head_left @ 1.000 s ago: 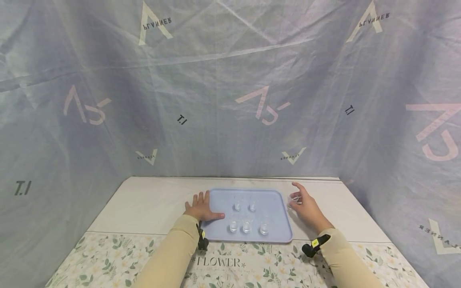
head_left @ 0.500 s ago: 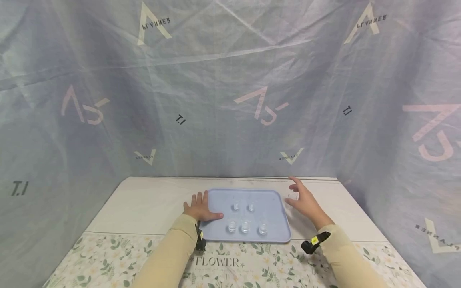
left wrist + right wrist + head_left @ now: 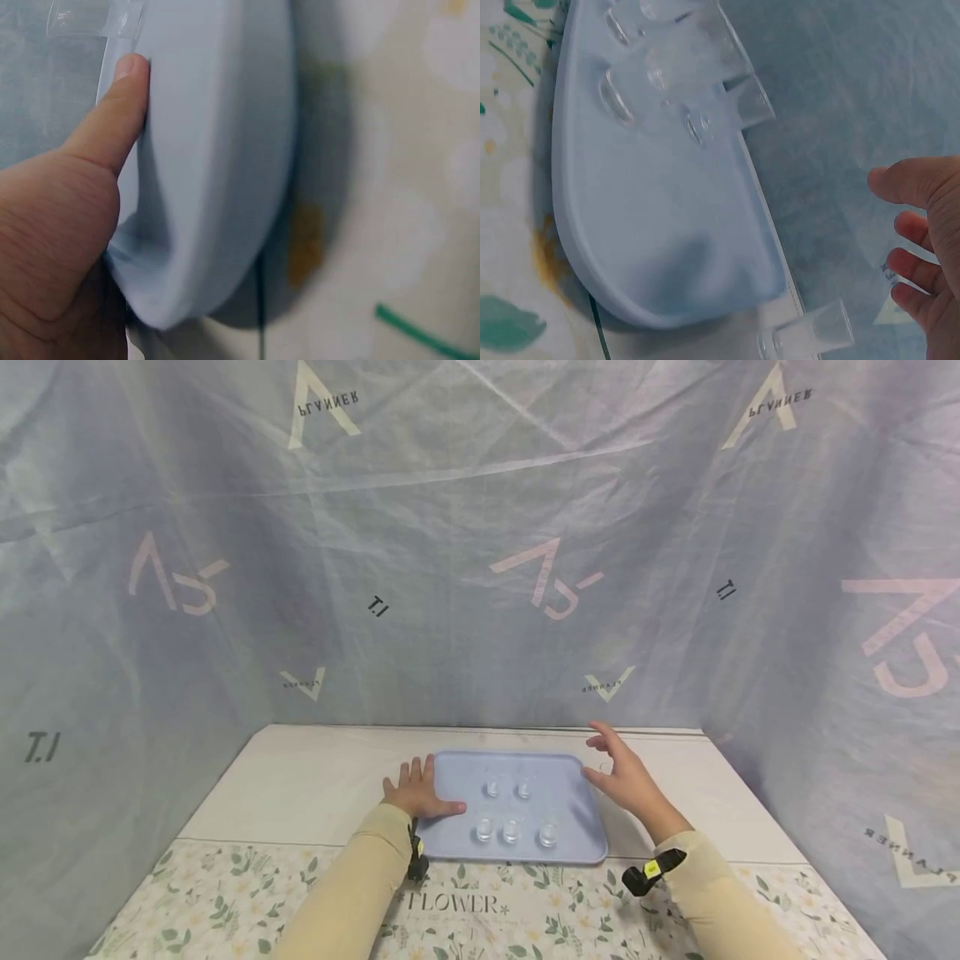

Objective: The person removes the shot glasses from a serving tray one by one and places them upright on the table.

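A light blue tray (image 3: 450, 847) holds several small clear glasses, with a front row including one glass (image 3: 547, 835) and two further back, one a glass (image 3: 523, 789). My left hand (image 3: 418, 797) lies spread over the tray's left edge; its thumb (image 3: 127, 97) reaches onto the tray. My right hand (image 3: 628, 783) hovers by the tray's right back corner, fingers apart and holding nothing. Beside the tray, off its right edge, another clear glass (image 3: 810, 336) stands upright below that hand; the hand mostly covers it in the head view.
White cloth (image 3: 315, 785) covers the back of the table, and a floral cloth (image 3: 225, 902) with printed lettering covers the front. A grey-blue curtain (image 3: 450, 652) hangs behind and at both sides. Each wrist bears a black camera.
My right hand has let go of the clear glass right of the tray and moved left and away from me, over the tray's corner. The left hand has stayed on the tray's edge.
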A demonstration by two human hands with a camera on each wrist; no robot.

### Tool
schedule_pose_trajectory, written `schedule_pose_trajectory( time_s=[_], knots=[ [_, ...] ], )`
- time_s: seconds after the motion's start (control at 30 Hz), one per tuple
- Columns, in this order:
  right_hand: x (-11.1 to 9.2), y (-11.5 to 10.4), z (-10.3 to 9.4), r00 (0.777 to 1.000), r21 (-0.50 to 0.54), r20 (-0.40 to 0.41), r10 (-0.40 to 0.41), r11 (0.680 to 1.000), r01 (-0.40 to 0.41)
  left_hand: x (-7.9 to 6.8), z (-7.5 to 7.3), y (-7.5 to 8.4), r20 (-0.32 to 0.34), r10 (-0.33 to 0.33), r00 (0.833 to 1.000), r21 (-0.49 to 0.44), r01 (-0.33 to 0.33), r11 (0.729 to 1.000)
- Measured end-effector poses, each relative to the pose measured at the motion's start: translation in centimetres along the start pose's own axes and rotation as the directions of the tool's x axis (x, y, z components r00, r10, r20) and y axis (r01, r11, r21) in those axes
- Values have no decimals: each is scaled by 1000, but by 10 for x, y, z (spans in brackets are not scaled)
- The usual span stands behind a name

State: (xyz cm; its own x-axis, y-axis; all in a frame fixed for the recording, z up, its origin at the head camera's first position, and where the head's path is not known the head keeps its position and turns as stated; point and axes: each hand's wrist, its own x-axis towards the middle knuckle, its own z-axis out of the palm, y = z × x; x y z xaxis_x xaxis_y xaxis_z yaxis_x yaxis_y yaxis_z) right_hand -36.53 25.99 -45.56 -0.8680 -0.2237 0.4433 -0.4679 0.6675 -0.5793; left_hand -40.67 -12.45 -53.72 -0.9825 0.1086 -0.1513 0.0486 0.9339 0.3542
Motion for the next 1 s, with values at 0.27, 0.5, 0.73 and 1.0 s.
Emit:
schedule_pose_trajectory(
  time_s=[0.27, 0.5, 0.73, 1.0],
  knots=[
    [-4, -19, 5, 999, 39, -5, -43, 998, 44, 1, 0, -1, 7, -9, 1000, 14, 9, 1000],
    [-10, -28, 10, 999, 121, -19, -47, 991, 49, -2, -1, -1, 4, 0, 1000, -10, 0, 1000],
    [-20, -36, 18, 999, 251, -8, -52, 967, 53, -1, -4, 0, 5, 2, 1000, 6, -2, 1000],
    [-40, -53, 23, 997, 350, 56, -61, 936, 38, -3, -1, 1, 0, -1, 1000, 4, 1, 1000]
  ],
)
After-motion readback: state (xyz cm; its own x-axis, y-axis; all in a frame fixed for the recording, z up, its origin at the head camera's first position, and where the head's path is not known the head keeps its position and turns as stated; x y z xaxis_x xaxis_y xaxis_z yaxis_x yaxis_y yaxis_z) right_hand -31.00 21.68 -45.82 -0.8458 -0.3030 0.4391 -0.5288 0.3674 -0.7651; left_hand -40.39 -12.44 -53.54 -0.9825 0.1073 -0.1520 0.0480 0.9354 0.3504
